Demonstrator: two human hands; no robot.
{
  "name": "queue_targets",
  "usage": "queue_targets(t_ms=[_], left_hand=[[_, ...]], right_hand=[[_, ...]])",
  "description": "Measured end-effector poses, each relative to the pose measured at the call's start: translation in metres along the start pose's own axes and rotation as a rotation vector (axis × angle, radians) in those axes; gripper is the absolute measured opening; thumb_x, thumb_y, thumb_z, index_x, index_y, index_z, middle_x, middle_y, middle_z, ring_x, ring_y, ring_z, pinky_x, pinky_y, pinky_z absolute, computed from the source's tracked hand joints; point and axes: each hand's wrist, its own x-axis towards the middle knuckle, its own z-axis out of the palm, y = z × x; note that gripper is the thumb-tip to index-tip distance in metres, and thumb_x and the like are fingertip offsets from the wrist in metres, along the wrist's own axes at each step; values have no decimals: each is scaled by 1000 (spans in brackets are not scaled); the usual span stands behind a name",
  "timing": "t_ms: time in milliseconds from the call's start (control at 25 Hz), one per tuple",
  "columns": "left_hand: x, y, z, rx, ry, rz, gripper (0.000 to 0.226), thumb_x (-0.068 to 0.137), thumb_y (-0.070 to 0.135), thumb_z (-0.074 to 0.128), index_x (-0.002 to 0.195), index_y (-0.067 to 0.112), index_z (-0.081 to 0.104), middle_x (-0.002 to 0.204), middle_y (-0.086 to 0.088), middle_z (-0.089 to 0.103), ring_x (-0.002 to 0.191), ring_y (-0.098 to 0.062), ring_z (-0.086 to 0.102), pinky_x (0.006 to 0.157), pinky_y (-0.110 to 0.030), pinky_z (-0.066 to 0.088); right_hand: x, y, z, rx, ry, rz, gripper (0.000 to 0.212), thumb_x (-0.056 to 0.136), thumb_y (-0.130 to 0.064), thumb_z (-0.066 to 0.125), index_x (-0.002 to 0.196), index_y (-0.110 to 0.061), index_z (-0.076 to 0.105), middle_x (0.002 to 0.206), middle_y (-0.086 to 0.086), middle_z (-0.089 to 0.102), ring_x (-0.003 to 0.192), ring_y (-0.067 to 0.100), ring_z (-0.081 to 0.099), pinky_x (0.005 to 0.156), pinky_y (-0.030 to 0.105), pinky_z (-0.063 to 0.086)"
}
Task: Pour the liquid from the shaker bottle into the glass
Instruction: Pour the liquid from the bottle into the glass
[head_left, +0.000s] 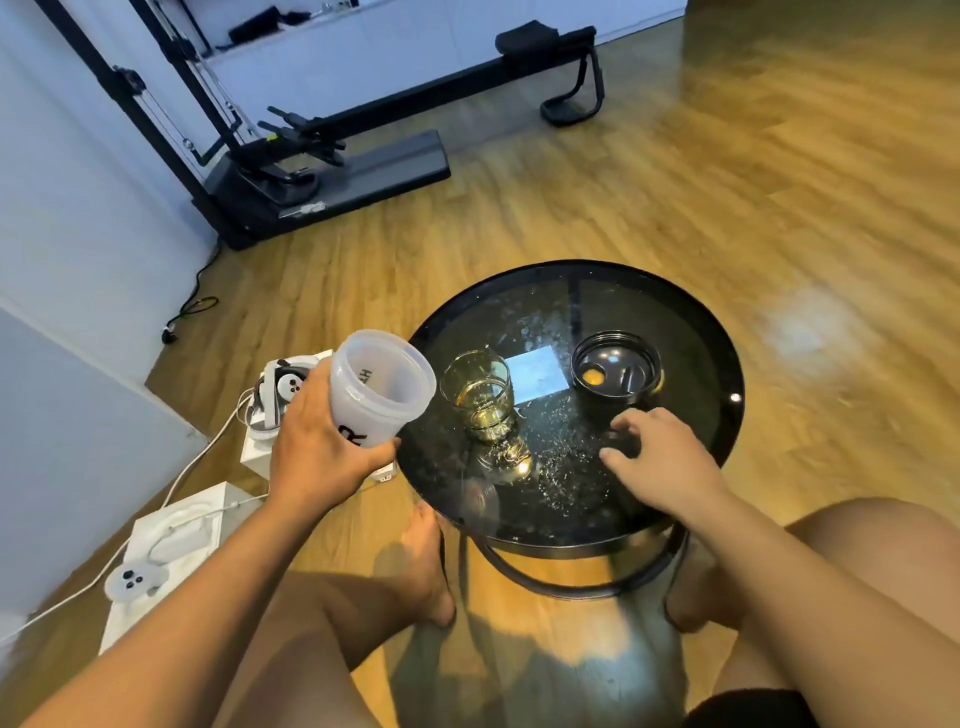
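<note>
My left hand (322, 447) grips a translucent white shaker bottle (376, 392), lidless and tilted with its open mouth toward the glass, just left of the table's edge. No liquid shows inside the bottle. The clear glass (480, 400) stands upright on the round black glass table (691, 467) and holds yellowish liquid in its lower part. My right hand (660, 457) rests on the table to the right of the glass, fingers loosely spread, holding nothing. The bottle's black lid (615, 371) lies upside down behind that hand.
White boxes (182, 525), game controllers (136, 581) and white cables lie on the wooden floor left of the table. A black exercise machine (332, 161) stands at the back. My bare knees and feet are under and around the table's near edge.
</note>
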Motion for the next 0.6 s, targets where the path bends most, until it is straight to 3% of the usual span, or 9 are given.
queue_targets(t_ms=[160, 280, 600], left_hand=[[8, 2, 4, 46, -46, 23, 98, 53, 27, 90, 138, 33, 42, 121, 10, 57, 109, -22, 55, 78, -39, 49], [15, 1, 5, 74, -45, 26, 96, 50, 28, 88, 135, 36, 42, 114, 17, 54, 103, -18, 55, 73, -33, 43], [18, -5, 8, 153, -95, 46, 99, 50, 32, 90, 137, 36, 43, 115, 15, 56, 98, -13, 52, 70, -34, 44]], right_hand=[[6, 7, -1, 137, -56, 34, 28, 78, -44, 70, 101, -29, 63, 91, -8, 58, 89, 16, 56, 74, 31, 41], [7, 9, -1, 148, -81, -3, 24, 77, -42, 71, 98, -32, 63, 96, -5, 58, 92, 16, 56, 76, 30, 38], [13, 7, 0, 167, -84, -58, 28, 76, -41, 75, 101, -30, 64, 102, -1, 55, 96, 16, 54, 82, 29, 39]])
